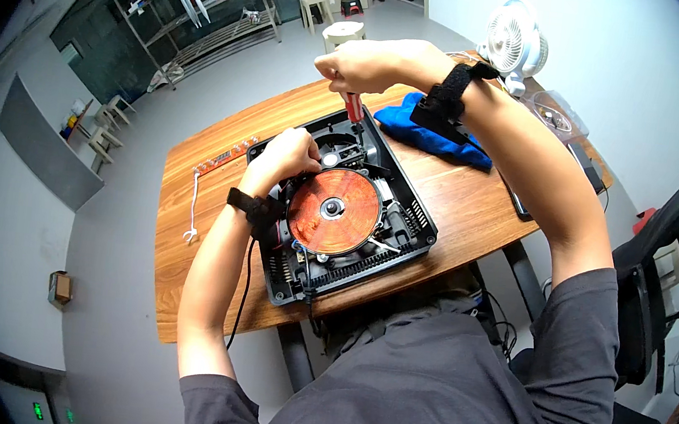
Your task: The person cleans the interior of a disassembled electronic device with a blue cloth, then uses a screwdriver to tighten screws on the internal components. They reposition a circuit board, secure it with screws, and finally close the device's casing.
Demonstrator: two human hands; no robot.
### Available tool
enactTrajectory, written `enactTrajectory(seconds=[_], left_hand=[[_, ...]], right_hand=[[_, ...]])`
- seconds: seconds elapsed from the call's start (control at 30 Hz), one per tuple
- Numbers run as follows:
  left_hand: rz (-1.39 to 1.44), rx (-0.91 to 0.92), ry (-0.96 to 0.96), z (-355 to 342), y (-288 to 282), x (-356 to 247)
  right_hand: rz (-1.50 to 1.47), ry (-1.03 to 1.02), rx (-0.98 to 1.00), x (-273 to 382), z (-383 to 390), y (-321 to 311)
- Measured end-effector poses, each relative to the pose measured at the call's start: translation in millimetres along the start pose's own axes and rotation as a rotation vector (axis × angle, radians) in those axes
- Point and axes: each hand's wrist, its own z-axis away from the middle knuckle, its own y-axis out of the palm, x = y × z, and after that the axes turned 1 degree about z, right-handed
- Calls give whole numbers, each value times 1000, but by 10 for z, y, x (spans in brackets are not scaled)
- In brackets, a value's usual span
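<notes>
wooden table (468, 218) bore the casing (405, 188), open side up, probably for reach; my right hand (364, 66) gripped a screwdriver (354, 106) pointing down; my left hand (285, 157)'s grasp i couldn't tell.

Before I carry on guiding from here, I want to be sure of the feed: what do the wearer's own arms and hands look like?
The left hand and right hand are ungloved. Each wrist has a black strap, left and right. Forearms are bare below short dark-grey sleeves.
</notes>
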Motion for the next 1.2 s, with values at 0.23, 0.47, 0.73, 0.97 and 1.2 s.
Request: enactTrajectory(seconds=[0.23,0.47,0.73,0.97,1.2], left_hand=[[0,7,-21,-9,2,6],[-1,12,3,-8,-6,-30],[-17,-2,-11,7,12,-3],[16,23,-4,-34,-5,-50],[22,17,-23,-2,21,18]], right_hand=[[306,214,-79,243,77,-34],[236,98,38,-92,-2,-30],[310,216,-100,133,86,12],[175,160,85,-94,34,-67],[317,117,-58,132,120,-25]])
